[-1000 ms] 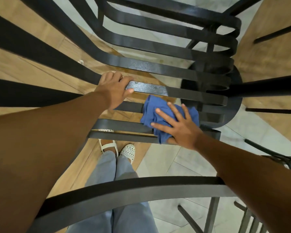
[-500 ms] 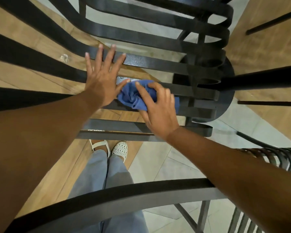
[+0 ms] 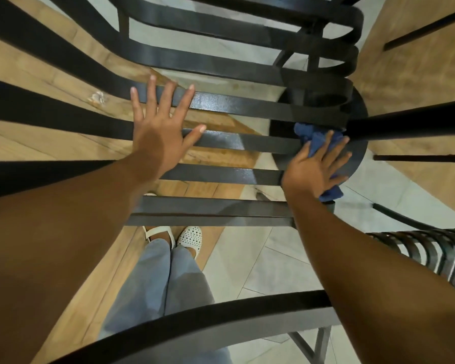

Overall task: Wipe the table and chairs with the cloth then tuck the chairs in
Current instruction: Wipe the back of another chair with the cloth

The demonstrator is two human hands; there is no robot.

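I look straight down through the black metal slats of a chair seat (image 3: pixel 234 106). My left hand (image 3: pixel 159 132) lies flat on the slats at the middle left, fingers spread, holding nothing. My right hand (image 3: pixel 314 168) presses a crumpled blue cloth (image 3: pixel 313 139) against the right ends of the slats, where they meet a curved black side piece. Most of the cloth is hidden under the palm; a corner shows below the wrist. The chair's curved black top rail (image 3: pixel 195 327) crosses the bottom of the view.
Under the slats are wood-look flooring on the left and pale tiles (image 3: pixel 273 271) on the right, plus my legs in light trousers and white shoes (image 3: pixel 187 239). A thick black bar (image 3: pixel 418 122) runs off to the right. Another slatted black chair (image 3: pixel 431 250) stands at the lower right.
My right hand has swept the cloth from the middle of the slats out to their right ends. My left hand, which gripped a slat a second ago, now lies flat and open.
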